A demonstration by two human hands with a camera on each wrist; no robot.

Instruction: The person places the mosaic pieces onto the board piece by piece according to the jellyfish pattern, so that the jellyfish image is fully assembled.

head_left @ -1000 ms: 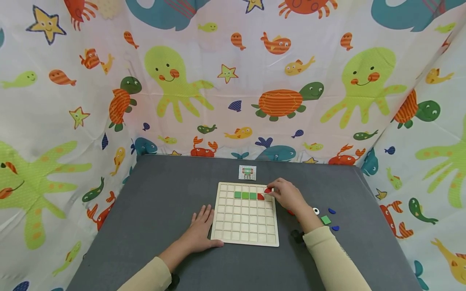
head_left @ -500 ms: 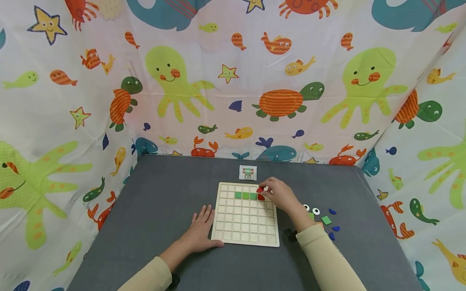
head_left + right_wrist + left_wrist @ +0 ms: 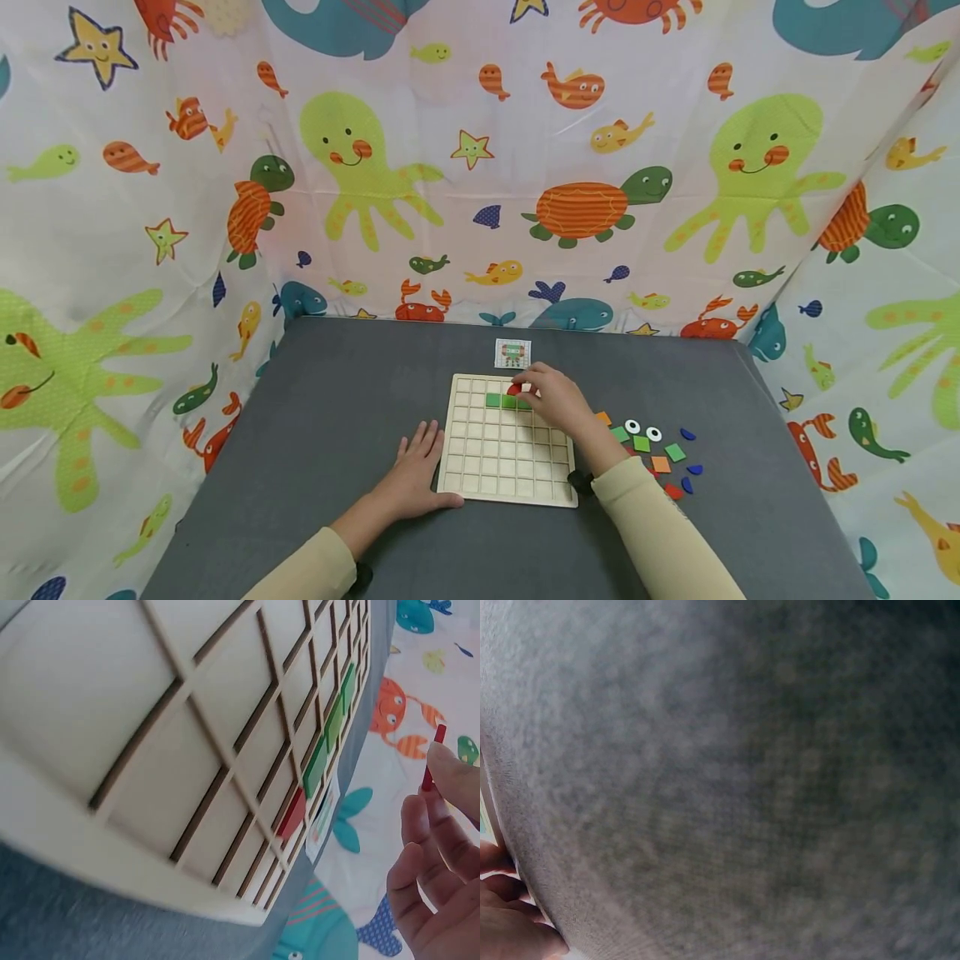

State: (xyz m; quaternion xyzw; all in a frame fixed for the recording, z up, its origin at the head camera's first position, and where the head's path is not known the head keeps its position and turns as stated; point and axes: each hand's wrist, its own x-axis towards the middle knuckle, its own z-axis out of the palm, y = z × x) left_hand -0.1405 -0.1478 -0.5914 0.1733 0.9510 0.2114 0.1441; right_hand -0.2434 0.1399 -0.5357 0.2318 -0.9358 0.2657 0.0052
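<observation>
A pale wooden grid board (image 3: 487,454) lies on the grey table. My left hand (image 3: 416,473) rests with fingers spread along its left edge, thumb at the near left corner; in the left wrist view only some fingers (image 3: 506,922) show at the lower left. With thumb and fingertips my right hand (image 3: 558,400) pinches a small red piece (image 3: 513,389) over the upper part of the board; the right wrist view shows this piece thin and edge-on. Three green square tiles (image 3: 315,769) sit in a row of cells, with a red rounded piece (image 3: 291,814) in the cell beside them.
A small picture card (image 3: 513,353) lies beyond the board's far edge. To the right are scattered loose pieces: white rings (image 3: 654,434), blue half-rounds (image 3: 695,470), green squares (image 3: 675,452), orange squares (image 3: 660,464) and red pieces (image 3: 673,492). A sea-animal curtain (image 3: 465,192) surrounds the table.
My right hand has moved left across the top of the board, carrying the red piece from the right-hand columns to above the green tiles. My left hand has stayed in place.
</observation>
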